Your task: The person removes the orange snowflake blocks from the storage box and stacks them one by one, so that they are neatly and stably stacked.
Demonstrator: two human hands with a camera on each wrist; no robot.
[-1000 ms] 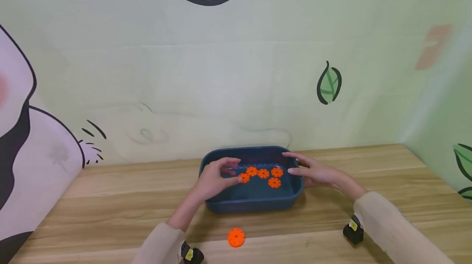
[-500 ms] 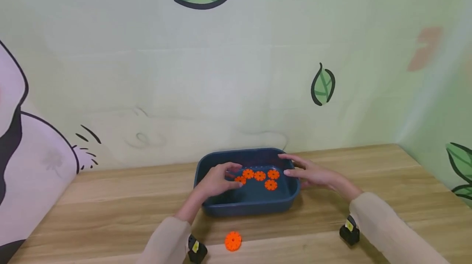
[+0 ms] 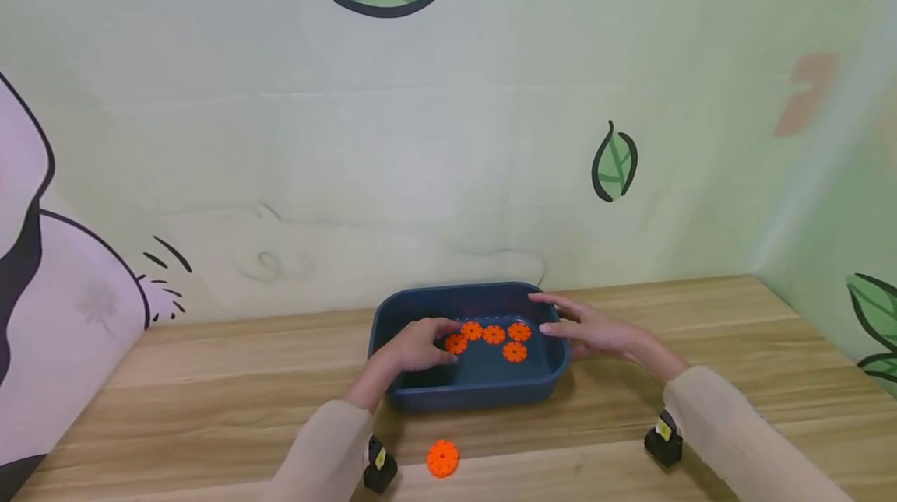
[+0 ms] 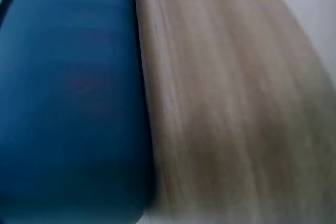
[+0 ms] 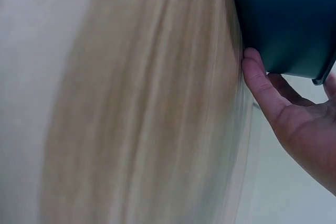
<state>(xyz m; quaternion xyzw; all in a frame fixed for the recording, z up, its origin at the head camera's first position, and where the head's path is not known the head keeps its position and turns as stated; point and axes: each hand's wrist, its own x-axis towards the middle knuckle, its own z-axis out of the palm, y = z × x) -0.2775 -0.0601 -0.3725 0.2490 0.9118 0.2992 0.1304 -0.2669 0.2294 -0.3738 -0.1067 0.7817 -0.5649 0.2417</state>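
A dark blue rectangular basin (image 3: 469,399) stands on the wooden table near the wall. Several orange notched plastic discs (image 3: 515,352) lie on its floor. My left hand (image 3: 418,348) reaches over the basin's left side, its thumb and forefinger spread on either side of the leftmost disc (image 3: 456,344). At the right end, my right hand (image 3: 596,328) holds the basin wall, thumb over the rim and other fingers outside. In the right wrist view, fingertips (image 5: 253,59) touch the outer wall low down. The left wrist view shows the basin's side (image 4: 73,98) but no hand.
One more orange disc (image 3: 443,458) lies on the table (image 3: 532,471) in front of the basin. Behind rises a pale green wall (image 3: 448,175) with painted leaves. A black wrist camera hangs below each sleeve.
The head view shifts slightly at first. Over the last half second my left hand has dropped a little and its fingers have come around the leftmost disc. The right hand stays at the basin's end.
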